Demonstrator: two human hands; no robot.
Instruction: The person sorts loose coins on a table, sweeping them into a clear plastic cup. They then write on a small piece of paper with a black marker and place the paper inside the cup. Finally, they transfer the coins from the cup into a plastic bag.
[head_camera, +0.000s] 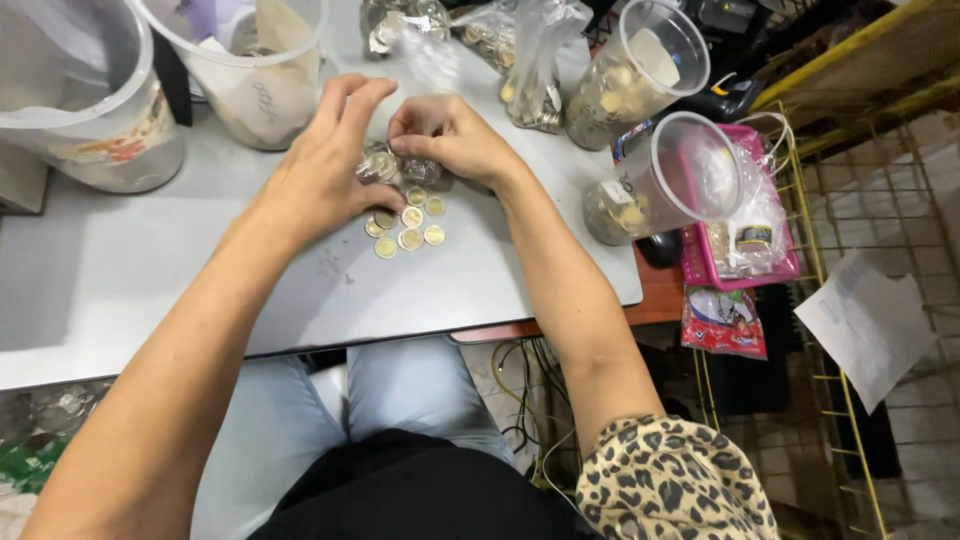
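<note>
Presently, my left hand (325, 170) lay curled over a small clear bag of coins (378, 167), fingers spread and thumb pressing it to the grey tabletop (150, 270). My right hand (455, 135) pinched narrowly at a second small packet (420, 172) beside it. I judged the sorting partly done: two packets filled, and loose coins (405, 222) left lying just below the hands. I counted about eight loose coins, two-toned, flat and apart from one another. Further out stood four clear plastic tubs: two at the left (90, 110), two tilted at the right (650, 60), both of these holding coins. Several knotted bags of coins (535, 70) lay behind; their number I could not tell.
</note>
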